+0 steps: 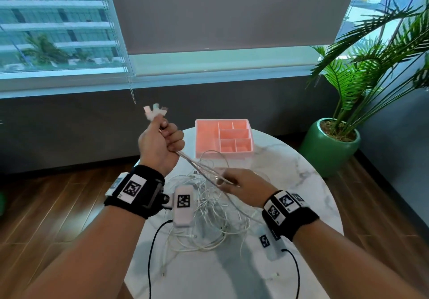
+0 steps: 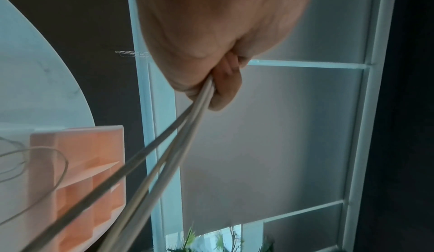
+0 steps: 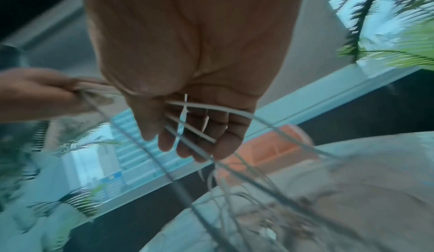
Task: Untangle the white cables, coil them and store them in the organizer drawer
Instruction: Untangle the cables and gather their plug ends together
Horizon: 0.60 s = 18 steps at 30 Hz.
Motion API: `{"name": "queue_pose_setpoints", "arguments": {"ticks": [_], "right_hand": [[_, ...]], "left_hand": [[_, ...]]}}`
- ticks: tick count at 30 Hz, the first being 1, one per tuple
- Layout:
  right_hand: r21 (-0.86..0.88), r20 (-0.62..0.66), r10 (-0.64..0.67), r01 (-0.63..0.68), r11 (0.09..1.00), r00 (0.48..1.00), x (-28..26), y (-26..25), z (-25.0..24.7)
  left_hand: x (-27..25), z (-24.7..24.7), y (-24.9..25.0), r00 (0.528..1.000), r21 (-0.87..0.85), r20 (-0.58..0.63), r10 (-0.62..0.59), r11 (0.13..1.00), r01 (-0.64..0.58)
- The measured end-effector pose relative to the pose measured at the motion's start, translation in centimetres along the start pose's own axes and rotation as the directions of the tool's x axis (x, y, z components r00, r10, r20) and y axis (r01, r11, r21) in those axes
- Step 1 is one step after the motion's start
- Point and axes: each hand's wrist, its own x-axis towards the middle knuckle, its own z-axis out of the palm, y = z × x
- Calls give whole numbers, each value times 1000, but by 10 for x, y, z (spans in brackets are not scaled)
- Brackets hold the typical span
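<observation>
My left hand (image 1: 170,137) is raised above the table's far left edge and grips three white cables in a fist just below their plugs (image 1: 155,111). The left wrist view shows the strands (image 2: 164,154) leaving that fist (image 2: 218,83) taut. They run down to my right hand (image 1: 228,183), which hovers over the tangle of white cables (image 1: 209,219) on the table. In the right wrist view its fingers (image 3: 195,139) are nearly straight and spread, with strands (image 3: 199,133) running between them. The pink organizer drawer (image 1: 222,120) stands at the table's far edge, its compartments holding nothing.
The round white marble table (image 1: 297,182) stands on a wooden floor. A palm in a green pot (image 1: 329,150) is on the floor at the right, close to the table. Behind are a dark wall and a window with a hanging blind chain (image 1: 132,92).
</observation>
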Motion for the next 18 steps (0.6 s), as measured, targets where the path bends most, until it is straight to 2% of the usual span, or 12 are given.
{"name": "queue_pose_setpoints", "arguments": {"ticks": [2, 4, 7, 9, 11, 12, 13, 15, 17, 18], "right_hand": [[-23, -73, 61, -62, 998, 995, -8, 32, 0], [26, -143, 179, -177, 984, 973, -22, 61, -8], [32, -131, 352, -351, 936, 927, -44, 100, -26], [55, -119, 420, -417, 907, 899, -57, 124, -39], [99, -161, 511, -502, 859, 844, -69, 142, -51], [129, -213, 562, -547, 827, 799, -76, 151, -59], [169, -289, 618, -597, 784, 731, -85, 160, -68], [257, -446, 707, -678, 689, 549, -106, 178, -88], [382, -507, 774, -706, 596, 379, -125, 191, -103], [428, -522, 793, -708, 562, 314, -133, 195, -110]], "left_hand": [[3, -10, 17, 1000, -54, -12, 26, 998, -26], [5, -20, 28, 998, -80, -29, 51, 995, -53], [6, -30, 32, 995, -73, -61, 75, 994, -80], [7, -32, 31, 993, -62, -85, 82, 994, -87], [8, -36, 33, 988, -50, -119, 100, 993, -107], [9, -38, 36, 985, -42, -133, 108, 993, -114], [10, -40, 38, 983, -36, -142, 113, 992, -119], [11, -43, 42, 981, -29, -155, 120, 992, -126], [11, -44, 42, 979, -18, -164, 121, 992, -126], [11, -44, 39, 980, -15, -162, 117, 993, -121]]}}
